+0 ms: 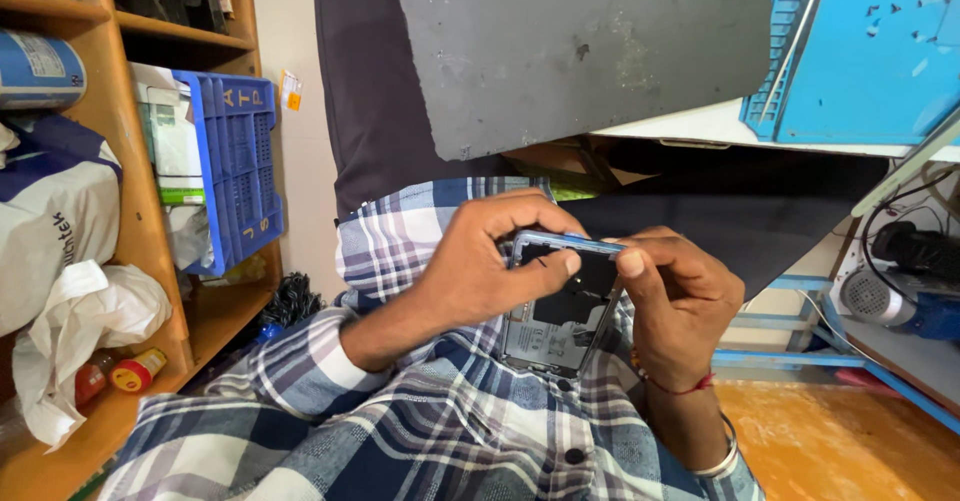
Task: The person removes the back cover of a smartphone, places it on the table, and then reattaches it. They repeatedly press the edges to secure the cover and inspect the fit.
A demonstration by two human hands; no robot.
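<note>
- Phone [560,306]: one handset w/ its back cover off, innards showing (dark boards up top, grey battery-like slab lower down). Held up in front of the person's chest, above the plaid shirt [420,431], not resting on any worktop.
- Left hand [480,261]: clamped on the phone's left edge & top corner, thumb pressed across the open back, fingers curled over the top rim.
- Right hand [675,301]: closed on the right top corner, thumb & forefinger pinched tight at the blue frame edge. Whether sth small sits between the fingertips, can't tell.
- Handling, my read: light, stiff, but fragile while opened; bare boards & thin flex parts prob. don't like pressure or bending. Metal/plastic frame looks smooth, so somewhat slippery.
- Best hold, I'd say: by the side rails of the frame, both long edges, not on the exposed middle. The thumb on the open back is the risky contact.
- Count: 1 phone, 2 hands, both the person's own; no other people's hands in view.
- Around: 1 blue crate [235,161] on the wooden shelf [140,211], 1 white plastic bag [85,331], 2 small red-capped bottles [120,373], 1 dark grey mat [580,41] on the worktop overhead, 1 blue machine [870,51] at top right.
</note>
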